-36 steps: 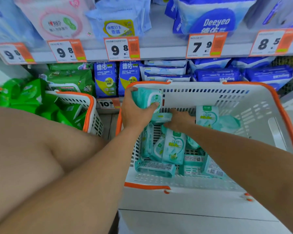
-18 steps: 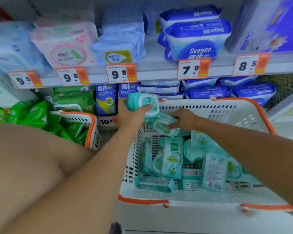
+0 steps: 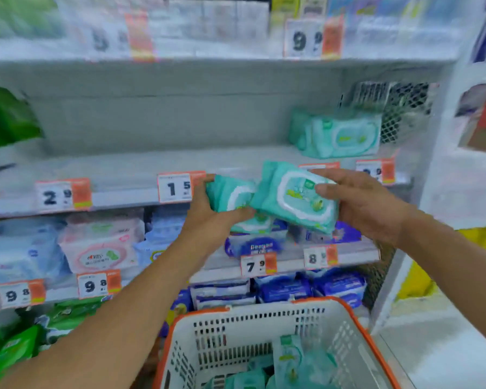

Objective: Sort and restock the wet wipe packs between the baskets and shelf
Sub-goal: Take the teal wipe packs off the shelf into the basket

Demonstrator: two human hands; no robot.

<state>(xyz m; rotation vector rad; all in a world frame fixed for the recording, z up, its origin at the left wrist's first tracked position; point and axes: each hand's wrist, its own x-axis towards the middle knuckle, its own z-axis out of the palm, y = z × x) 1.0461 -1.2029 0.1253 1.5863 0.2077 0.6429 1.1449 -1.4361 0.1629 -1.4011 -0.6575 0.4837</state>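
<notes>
Restocking still early on, with most of the teal packs not shelved yet.

Person's left hand (image 3: 208, 217) grips one teal wipe pack (image 3: 229, 193) and the right hand (image 3: 359, 203) holds another pack (image 3: 291, 196), both raised in front of the mostly bare shelf (image 3: 152, 164), where only a small stack (image 3: 337, 134) sits at the right; more packs wait in the white basket (image 3: 253, 324) below.
</notes>
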